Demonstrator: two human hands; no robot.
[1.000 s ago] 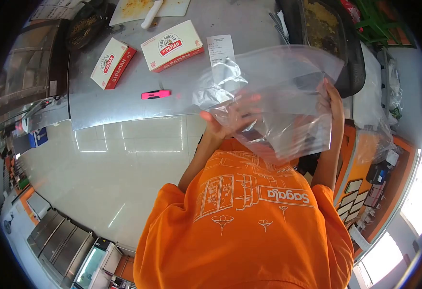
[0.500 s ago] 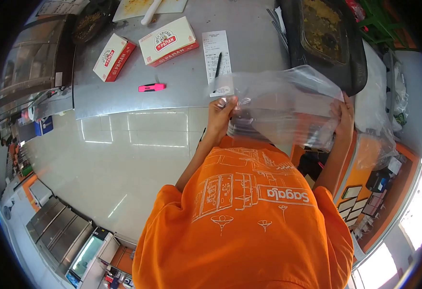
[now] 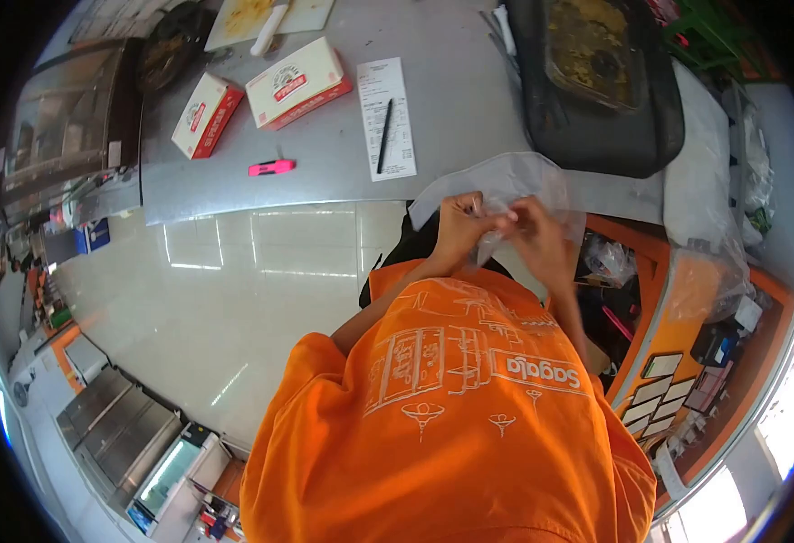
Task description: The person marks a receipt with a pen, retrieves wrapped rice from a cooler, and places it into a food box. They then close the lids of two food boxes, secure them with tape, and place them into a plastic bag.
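plastic bag (image 3: 528, 176) bunched at the steel counter (image 3: 325, 185) edge | left hand (image 3: 459, 228) and right hand (image 3: 542, 237) close together, both pinching its film | tip: probably grip one layer each, pull lightly | thin clear crinkly film; dull metal top; flat paper receipt (image 3: 399, 149); slim pen (image 3: 384, 136); boxy carton (image 3: 299, 83)

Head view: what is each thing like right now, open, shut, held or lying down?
plastic bag, pinched by left hand and right hand
larger red-and-white box, shut
smaller red-and-white box, shut
pen, lying on the receipt
pink marker, lying on counter
black tray, dirty inside
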